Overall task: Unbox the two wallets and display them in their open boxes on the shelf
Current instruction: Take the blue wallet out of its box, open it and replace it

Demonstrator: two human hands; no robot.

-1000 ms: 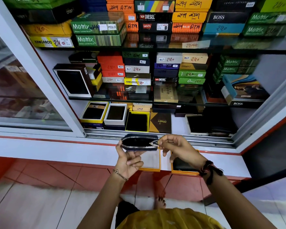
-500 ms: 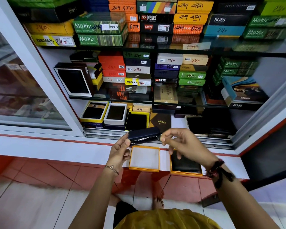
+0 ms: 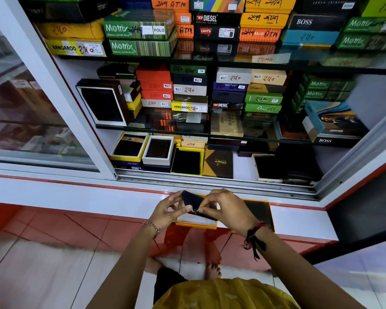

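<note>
A dark zip wallet (image 3: pixel 192 201) is held between both my hands just above an open orange box (image 3: pixel 196 224) with a white lining on the white ledge. My left hand (image 3: pixel 167 210) pinches its left end. My right hand (image 3: pixel 225 208) grips its right end near the zip. A second orange box (image 3: pixel 260 211) with a dark wallet inside lies to the right, partly hidden behind my right hand.
The white ledge (image 3: pixel 299 221) runs in front of an open glass cabinet. Its bottom shelf holds several open display boxes, one yellow-rimmed (image 3: pixel 187 161), and a brown box (image 3: pixel 218 163). Stacked boxes fill the upper shelves. A sliding glass door (image 3: pixel 31 108) is at left.
Both hands have lowered the wallet toward the white-lined orange box and tilted it. The hands have moved closer together.
</note>
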